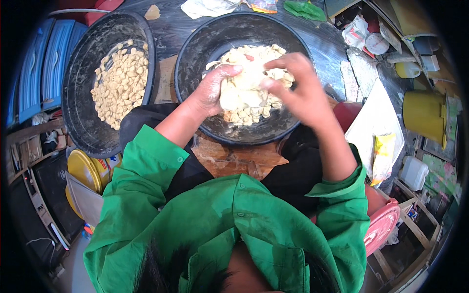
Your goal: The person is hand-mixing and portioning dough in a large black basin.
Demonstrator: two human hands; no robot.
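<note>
Dark wooden table (166, 29): carried both basins, with litter along its far edge.

Round black basin dusted with flour (195, 58): centre, just beyond the person's lap; held a heap of small pale dough pieces (266, 110), apparently not yet fully worked.

Second round black basin (80, 117): left, just beside the first; held a spread layer of small tan dough nuggets (119, 83), seemingly the finished share, roughly half the lot by appearance.

Yellow cylindrical plastic container (424, 113): far right, well apart from the basins.

Yellow and white packet (382, 154): right, lying on a white sheet.

Pale lump of soft dough (242, 93): above the centre basin, between both hands.

Left hand (212, 90): floured, fingers curled closed around the lump's left side.

Right hand (298, 85): fingers bent, pinching the lump's right side.

Green crumpled wrapper (305, 10): far edge, beside a white crumpled wrapper (205, 7).
</note>
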